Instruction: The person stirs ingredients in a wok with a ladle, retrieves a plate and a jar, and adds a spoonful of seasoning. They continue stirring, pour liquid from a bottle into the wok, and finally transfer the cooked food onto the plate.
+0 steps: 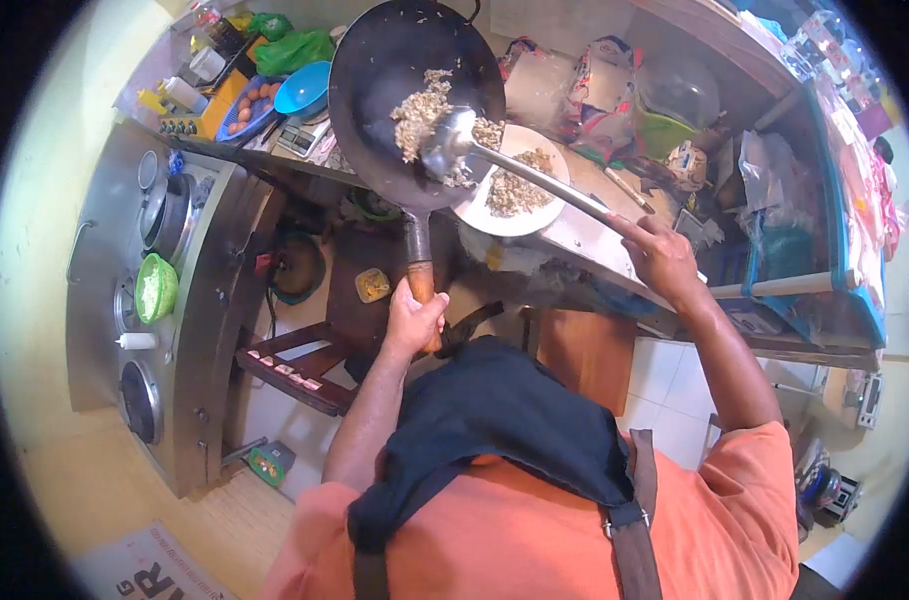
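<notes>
My left hand (414,318) is wrapped round the wooden handle of a dark wok (385,60), which is held up above the counter. Fried rice (422,112) lies inside the wok toward its right side. In my right hand (663,258) is the long handle of a metal ladle (459,138); its bowl is at the wok's right edge, against the rice. Just right of the wok, a white plate (495,222) holds a heap of the same rice. The wok's rim overlaps the plate's left side in this view.
A blue basket of eggs (245,132) and a light-blue bowl (303,92) stand left of the wok. Plastic bags (603,95) crowd the counter behind the plate. A brown wooden chair (295,372) is below. A green basket (157,288) sits on the left metal counter.
</notes>
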